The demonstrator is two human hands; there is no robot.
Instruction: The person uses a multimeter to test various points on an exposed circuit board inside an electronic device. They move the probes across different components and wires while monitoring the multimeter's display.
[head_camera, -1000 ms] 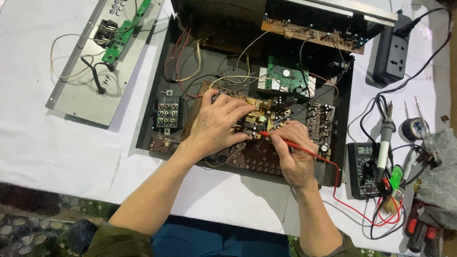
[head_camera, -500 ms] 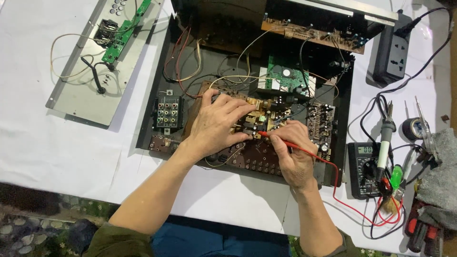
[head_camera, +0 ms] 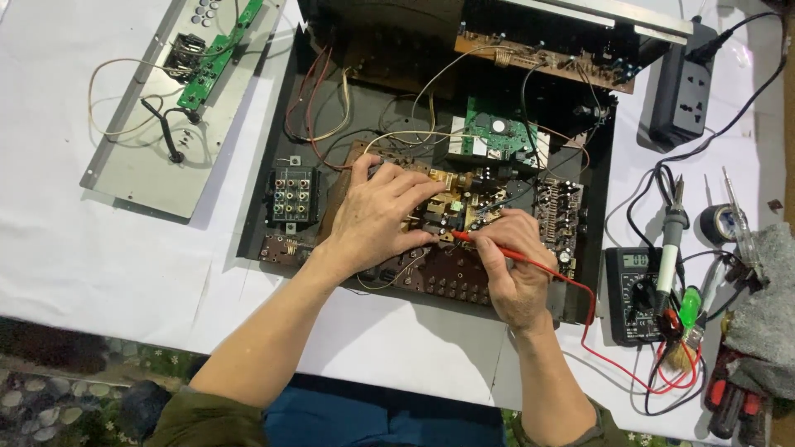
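An opened black electronics chassis (head_camera: 265,207) lies on a white table, full of wires and boards. My left hand (head_camera: 377,215) rests on the brown circuit board (head_camera: 447,281) in its middle, fingers spread and pressing down near the small components. My right hand (head_camera: 509,265) grips a red test probe (head_camera: 497,247) like a pen, its tip touching the board just beside my left fingertips. The probe's red lead (head_camera: 584,323) runs right to a black multimeter (head_camera: 633,294). A small green board (head_camera: 497,136) sits behind my hands.
A grey metal panel (head_camera: 141,170) with a green board and wires lies at the far left. A black power strip (head_camera: 683,87) is at the back right. A soldering iron (head_camera: 671,240), tape roll (head_camera: 716,222), brush, screwdrivers and a grey cloth (head_camera: 766,314) crowd the right edge.
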